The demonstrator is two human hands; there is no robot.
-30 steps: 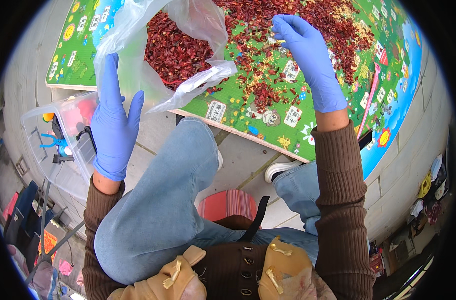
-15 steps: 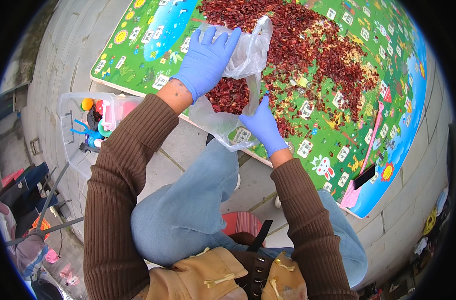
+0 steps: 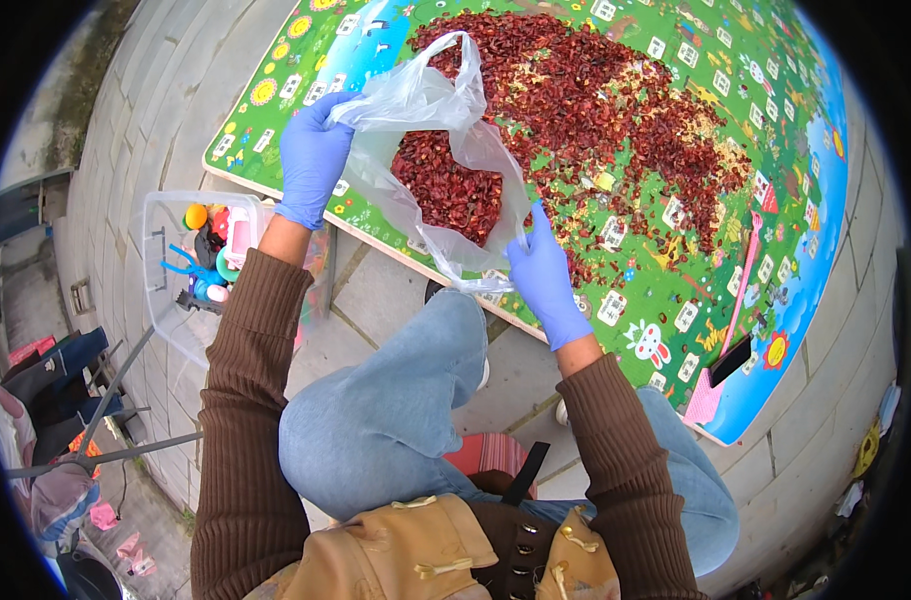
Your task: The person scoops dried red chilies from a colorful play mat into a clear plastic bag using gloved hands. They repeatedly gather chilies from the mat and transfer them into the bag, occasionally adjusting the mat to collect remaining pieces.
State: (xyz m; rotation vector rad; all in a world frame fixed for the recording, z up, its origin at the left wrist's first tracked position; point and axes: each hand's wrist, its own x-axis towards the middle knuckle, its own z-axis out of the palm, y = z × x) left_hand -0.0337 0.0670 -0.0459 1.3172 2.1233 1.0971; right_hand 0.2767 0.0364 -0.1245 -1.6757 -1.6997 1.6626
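- A clear plastic bag [image 3: 445, 170] is held up between both gloved hands, above the near edge of a colourful play mat [image 3: 775, 200] laid on the paved floor.
- The bag's upper rim is gripped by the left hand [image 3: 313, 160], whose blue-gloved fingers are closed on the gathered plastic.
- The bag's lower edge is pinched by the right hand [image 3: 543, 275], also in a blue glove, with its fingers pointing upward.
- A heap of dried red chillies [image 3: 450, 190] is seen inside the bag, resting in its lower part.
- Many more loose dried chillies [image 3: 615, 110] are spread over the mat beyond the bag, mixed with pale seeds.
- A clear plastic box [image 3: 190, 270] filled with bright small toys is found on the floor to the left, just beside the left forearm.
- A dark phone-like object [image 3: 730, 360] is seen on a pink strip at the mat's right near corner, well apart from both hands.
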